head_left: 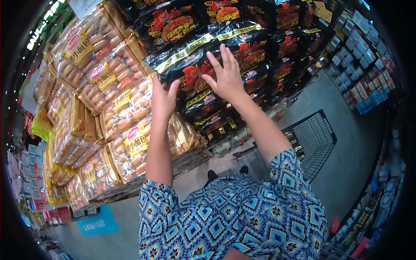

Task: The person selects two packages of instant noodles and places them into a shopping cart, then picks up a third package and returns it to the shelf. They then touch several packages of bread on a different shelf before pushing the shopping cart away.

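My right hand (226, 77) lies with fingers spread on a glossy black snack package (197, 73) that has a red and orange picture and a yellow band. My left hand (164, 100) is at the left end of this package, thumb apart from the fingers, beside the clear and gold bags of small bread rolls (104, 74). Its fingertips point away from me and are partly hard to make out. Neither hand is visibly wrapped around anything. More black packages (173, 28) are stacked behind and to the right.
Bread bags (136, 141) are piled on the left, down to the display's front edge (190, 161). A wire shopping cart (318, 138) stands to my right on the grey floor (346, 173). Shelves of goods (355, 56) stand farther right, and a blue sign (99, 221) is low at left.
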{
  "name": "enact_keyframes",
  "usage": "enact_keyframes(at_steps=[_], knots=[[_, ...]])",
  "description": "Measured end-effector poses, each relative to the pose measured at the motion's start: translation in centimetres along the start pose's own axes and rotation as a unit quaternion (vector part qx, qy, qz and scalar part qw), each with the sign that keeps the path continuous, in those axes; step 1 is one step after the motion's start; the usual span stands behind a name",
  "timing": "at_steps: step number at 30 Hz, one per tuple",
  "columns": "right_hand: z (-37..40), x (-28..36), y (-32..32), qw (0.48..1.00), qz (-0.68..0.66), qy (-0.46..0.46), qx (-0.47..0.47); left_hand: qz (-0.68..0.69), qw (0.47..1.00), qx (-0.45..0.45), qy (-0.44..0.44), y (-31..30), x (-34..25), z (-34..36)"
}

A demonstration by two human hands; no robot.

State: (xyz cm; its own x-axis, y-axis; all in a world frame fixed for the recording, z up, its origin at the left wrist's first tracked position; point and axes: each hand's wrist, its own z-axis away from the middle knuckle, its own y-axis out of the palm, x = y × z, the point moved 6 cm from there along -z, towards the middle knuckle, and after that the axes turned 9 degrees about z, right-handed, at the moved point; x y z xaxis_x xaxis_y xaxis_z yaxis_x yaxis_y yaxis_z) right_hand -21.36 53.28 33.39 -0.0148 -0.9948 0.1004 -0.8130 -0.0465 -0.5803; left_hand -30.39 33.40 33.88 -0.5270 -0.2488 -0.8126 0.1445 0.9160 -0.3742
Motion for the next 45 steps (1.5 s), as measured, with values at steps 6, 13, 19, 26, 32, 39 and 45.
enact_keyframes(at_steps=[6,13,19,26,32,39,45], knots=[[3.1,1.0,-0.7,0.995,-0.081,0.061,0.018,0.055,0.998,0.029,-0.028,0.0,0.2,0.5],[10.1,3.4,3.8,0.989,-0.011,0.049,0.136,0.047,0.998,0.037,0.01,0.3,-0.2,0.5],[9.9,2.8,2.7,0.986,-0.056,0.053,0.146,0.035,0.998,0.048,0.0,0.3,0.2,1.1],[8.3,-5.1,0.1,0.979,-0.004,0.204,0.021,0.082,0.993,0.084,-0.018,-0.1,-0.7,2.5],[7.4,-7.8,2.1,0.968,0.003,0.229,0.104,0.089,0.992,0.076,-0.047,0.3,0.7,3.2],[7.7,-6.0,1.1,0.967,-0.042,0.244,0.068,0.087,0.992,0.072,-0.062,-0.1,1.2,3.3],[7.4,-0.8,-0.7,0.992,-0.079,0.095,0.017,0.06,0.997,0.039,-0.018,-0.4,2.0,3.7]])
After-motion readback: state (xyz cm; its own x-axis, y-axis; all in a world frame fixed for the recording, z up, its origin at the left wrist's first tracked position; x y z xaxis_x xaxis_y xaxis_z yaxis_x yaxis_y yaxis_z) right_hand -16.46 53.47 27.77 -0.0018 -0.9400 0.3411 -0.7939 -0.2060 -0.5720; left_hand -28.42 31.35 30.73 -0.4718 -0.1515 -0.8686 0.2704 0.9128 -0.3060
